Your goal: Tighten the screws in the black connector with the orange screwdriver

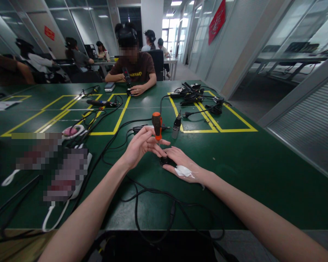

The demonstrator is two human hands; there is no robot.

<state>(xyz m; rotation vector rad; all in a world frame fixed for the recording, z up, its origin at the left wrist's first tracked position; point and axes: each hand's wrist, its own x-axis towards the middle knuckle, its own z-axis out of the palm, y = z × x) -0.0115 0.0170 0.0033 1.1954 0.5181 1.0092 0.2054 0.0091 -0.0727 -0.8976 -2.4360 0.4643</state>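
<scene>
A screwdriver (157, 125) with an orange and dark handle stands upright, its tip pointing down. The fingers of my left hand (142, 145) close loosely about it just below the handle. Under the tip sits a small black round part (164, 160), partly hidden by fingers. My right hand (182, 162) lies low on the table, with thumb and fingers gripping that part from the right. A white patch is taped to this hand near the wrist. Just beyond my hands, a black and clear pointed tool (176, 125) stands upright.
Black cables (158, 193) loop across the green table (262, 182) before me. A heap of black tools and cords (190, 92) lies at back right. Two blurred devices (67, 174) with white cords lie left. Across the table a person (138, 71) holds a tool.
</scene>
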